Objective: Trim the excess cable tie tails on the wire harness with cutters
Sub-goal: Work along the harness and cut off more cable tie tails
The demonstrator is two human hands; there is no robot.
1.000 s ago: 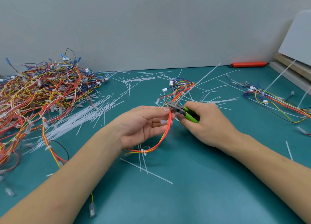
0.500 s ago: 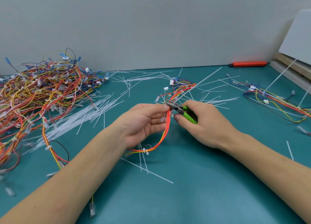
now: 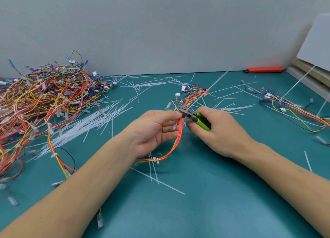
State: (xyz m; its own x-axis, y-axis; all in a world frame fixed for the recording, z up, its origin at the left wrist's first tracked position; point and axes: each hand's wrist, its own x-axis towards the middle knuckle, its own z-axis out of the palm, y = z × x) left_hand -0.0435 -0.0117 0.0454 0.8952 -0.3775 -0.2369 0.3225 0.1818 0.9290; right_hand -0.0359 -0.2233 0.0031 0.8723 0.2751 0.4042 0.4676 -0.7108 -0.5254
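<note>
Left hand (image 3: 153, 130) pinches the wire harness (image 3: 175, 145) above the tabletop (image 3: 205, 211). Right hand (image 3: 217, 130) grips green-handled cutters (image 3: 193, 117), their grip at the harness top; apart or together, cannot tell.

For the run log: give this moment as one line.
left hand: holds harness | right hand: grips cutters | cutter tip at harness by left fingertips | cut tails on table
</note>
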